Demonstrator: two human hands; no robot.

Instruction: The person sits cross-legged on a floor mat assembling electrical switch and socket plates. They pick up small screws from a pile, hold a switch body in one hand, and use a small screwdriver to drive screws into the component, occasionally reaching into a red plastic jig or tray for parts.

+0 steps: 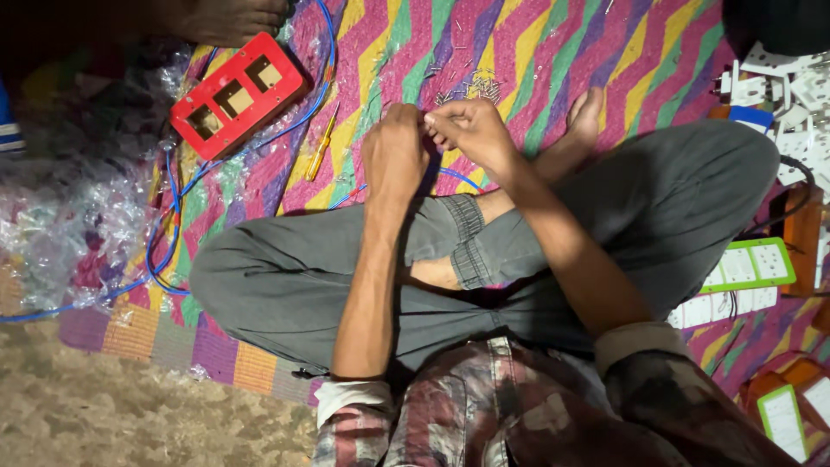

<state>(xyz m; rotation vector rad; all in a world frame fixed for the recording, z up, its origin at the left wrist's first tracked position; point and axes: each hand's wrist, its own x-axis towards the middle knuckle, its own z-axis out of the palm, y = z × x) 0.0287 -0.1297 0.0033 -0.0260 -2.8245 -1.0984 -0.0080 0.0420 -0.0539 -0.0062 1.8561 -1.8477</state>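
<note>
Because both hands meet just above the crossed legs, the head view shows the work zone as small and crowded. The left hand [394,151] is curled into a closed fist, its fingers hidden behind the knuckles, so what it grips cannot be determined. The right hand [471,130] has its fingertips pinched together against the left fist; the item between them is too small to identify. A blue wire [458,177] emerges just below the two hands and runs across the striped mat [536,52].

Risks, as judged from this view:
- A heap of small metal screws [471,86] lies loose on the mat just beyond the hands and near a bare foot [584,117]; a shift of the legs could scatter them or press them into skin.
- The blue wire loops around the red switch box [238,93] and under the knee; a leg movement could drag the box.
- The yellow screwdriver [321,147] lies near the left hand, partly across the wire, and could roll out of reach.
- Low light reduces visibility of small parts.
</note>
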